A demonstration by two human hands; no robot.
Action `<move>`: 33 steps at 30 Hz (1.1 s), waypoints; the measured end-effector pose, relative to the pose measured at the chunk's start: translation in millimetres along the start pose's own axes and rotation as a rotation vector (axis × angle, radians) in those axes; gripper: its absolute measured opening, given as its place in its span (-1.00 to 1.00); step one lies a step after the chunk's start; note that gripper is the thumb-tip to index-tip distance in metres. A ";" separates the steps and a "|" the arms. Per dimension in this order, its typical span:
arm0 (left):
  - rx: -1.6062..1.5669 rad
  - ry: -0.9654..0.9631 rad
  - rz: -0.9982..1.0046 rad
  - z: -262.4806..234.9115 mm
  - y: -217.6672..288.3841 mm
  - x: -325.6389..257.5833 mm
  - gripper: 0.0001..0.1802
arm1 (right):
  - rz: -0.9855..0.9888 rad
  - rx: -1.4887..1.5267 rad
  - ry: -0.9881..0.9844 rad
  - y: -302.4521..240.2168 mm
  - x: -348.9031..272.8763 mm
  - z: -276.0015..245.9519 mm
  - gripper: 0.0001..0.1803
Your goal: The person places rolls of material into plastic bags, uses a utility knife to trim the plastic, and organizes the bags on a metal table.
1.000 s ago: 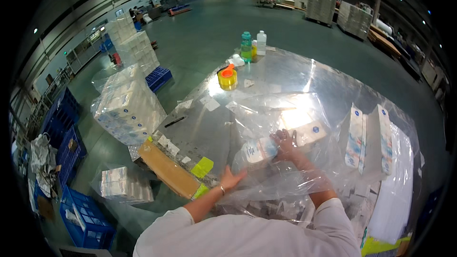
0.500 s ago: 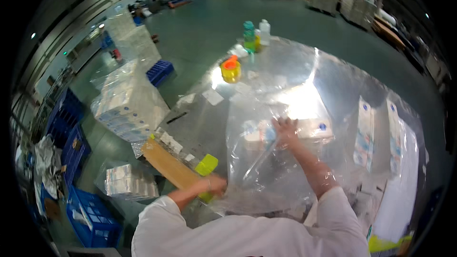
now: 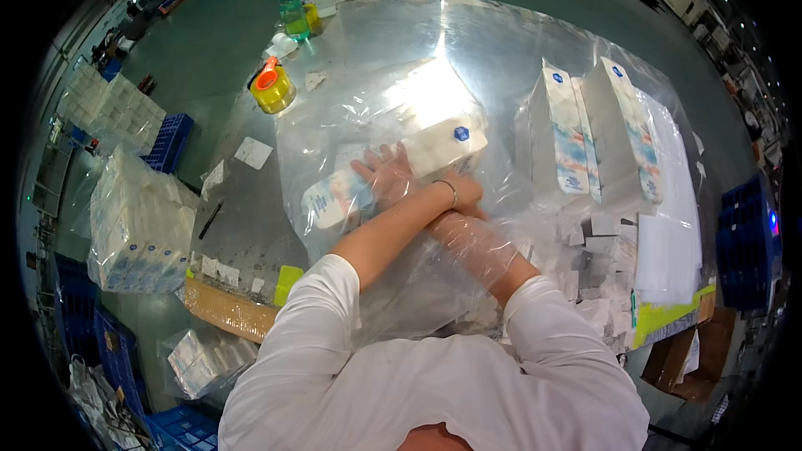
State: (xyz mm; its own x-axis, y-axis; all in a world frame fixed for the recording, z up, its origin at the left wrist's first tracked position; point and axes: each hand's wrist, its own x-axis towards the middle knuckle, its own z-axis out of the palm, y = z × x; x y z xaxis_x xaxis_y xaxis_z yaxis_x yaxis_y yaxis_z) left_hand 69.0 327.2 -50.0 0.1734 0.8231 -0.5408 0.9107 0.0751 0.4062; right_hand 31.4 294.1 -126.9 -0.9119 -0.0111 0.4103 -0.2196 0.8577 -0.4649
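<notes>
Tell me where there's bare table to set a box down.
Bare table shows between the bottles at the far edge and the upright white packs. It is crowded near the clear bag over both crossed hands, and among paper scraps on the right.

- Bright light from above makes a white glare on the shiny surface (image 3: pixel 501 42) and the plastic bag (image 3: pixel 351 129).
- Edges bend round and go black.
- The middle is sharp.

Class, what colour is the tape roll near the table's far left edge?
The tape roll is yellow with an orange core, seen in the head view.
</notes>
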 end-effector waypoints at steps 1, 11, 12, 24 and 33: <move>-0.039 -0.098 0.056 6.6 -12.6 10.0 -0.25 | 0.124 -0.513 -0.318 -17.5 5.5 -26.2 -0.48; -0.272 0.222 0.205 -19.9 54.2 -68.2 -0.41 | 0.004 -0.407 -0.053 21.8 60.9 1.8 -0.28; -0.199 0.214 0.209 -17.9 60.8 -72.2 -0.44 | -0.024 -0.414 -0.053 25.2 65.5 0.9 -0.26; -0.716 0.812 0.683 47.3 53.8 -91.9 -0.33 | 0.017 -0.284 0.129 42.7 65.4 -18.6 -0.25; -0.132 0.369 0.220 160.5 31.8 -13.7 -0.25 | 0.966 -0.108 -0.216 -52.6 -300.2 -106.5 -0.39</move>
State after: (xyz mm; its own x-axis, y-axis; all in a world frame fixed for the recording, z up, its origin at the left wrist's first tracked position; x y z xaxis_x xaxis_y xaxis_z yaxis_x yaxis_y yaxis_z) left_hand 155.8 228.0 -148.0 0.1906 0.9714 -0.1417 0.8073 -0.0730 0.5856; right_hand 353.6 307.0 -142.1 -0.7286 0.6325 -0.2631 0.6732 0.5900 -0.4458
